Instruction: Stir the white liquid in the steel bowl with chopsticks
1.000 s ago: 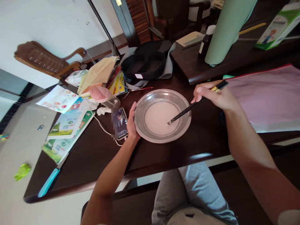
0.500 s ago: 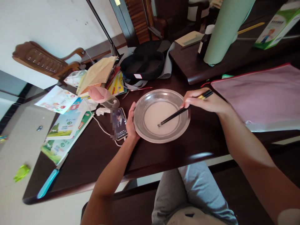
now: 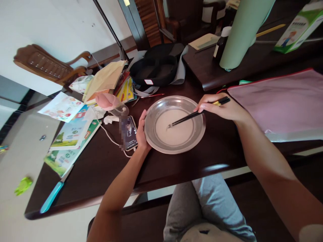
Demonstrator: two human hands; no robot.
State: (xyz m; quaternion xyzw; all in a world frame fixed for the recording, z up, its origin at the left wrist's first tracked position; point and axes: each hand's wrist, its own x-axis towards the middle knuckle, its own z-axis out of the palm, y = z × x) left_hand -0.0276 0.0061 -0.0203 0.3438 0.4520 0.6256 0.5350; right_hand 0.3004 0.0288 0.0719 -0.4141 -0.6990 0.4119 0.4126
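Note:
A round metal bowl [image 3: 150, 139] sits on the dark table and holds a milky, off-white liquid [image 3: 174, 134]. At its left rim is my left hand [image 3: 142, 132], closed around the edge with part of the fingers hidden behind and under it. My right hand [image 3: 212, 106] grips a pair of black chopsticks [image 3: 186, 117] with gold bands near the upper ends. Their tips dip into the liquid, left of the bowl's middle. Just left of my left hand lies a phone [image 3: 131, 132] with a lit screen and a plugged-in cable.
Booklets [image 3: 68, 134] and a blue-handled knife [image 3: 51, 197] lie at the table's left. Behind the bowl is a black case [image 3: 153, 69]. A pink mesh zip pouch [image 3: 282, 104] lies right; a green cylinder [image 3: 243, 37] and dark bottle [image 3: 220, 45] stand on a raised surface.
The chopstick tips have moved slightly left and away from me through the liquid, and the chopsticks lie flatter. My left hand and the bowl have barely shifted.

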